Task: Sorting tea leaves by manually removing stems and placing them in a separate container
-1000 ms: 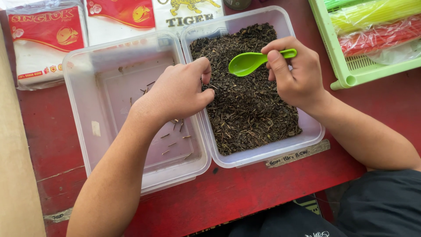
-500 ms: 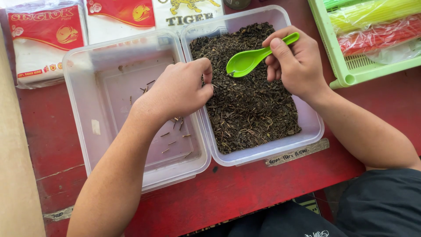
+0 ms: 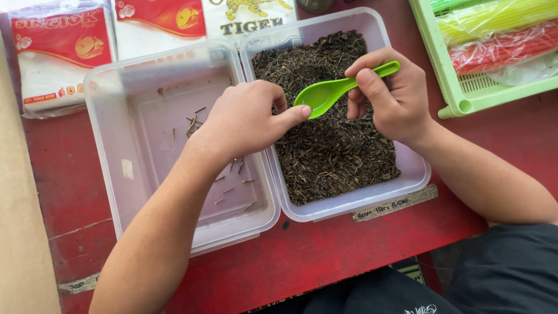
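Note:
My right hand [image 3: 395, 99] grips the handle of a bright green plastic spoon [image 3: 325, 93], whose bowl hangs tilted just above dark loose tea leaves [image 3: 331, 157] in the right clear plastic tub [image 3: 349, 204]. My left hand [image 3: 247, 122] reaches across the shared edge of the two tubs, fingers curled and thumb stretched out to the spoon's bowl. Whether it pinches anything is hidden. Several thin pale stems [image 3: 232, 186] lie on the bottom of the left clear tub [image 3: 145, 134], which is otherwise nearly bare.
Both tubs sit on a red wooden table [image 3: 325, 256]. Red and white plastic packets [image 3: 58, 58] lie at the back left. A light green basket [image 3: 459, 87] at the right holds bagged coloured straws [image 3: 500, 35].
My left thumb has stretched out towards the spoon's bowl. The spoon has dipped a little lower and to the left over the tea.

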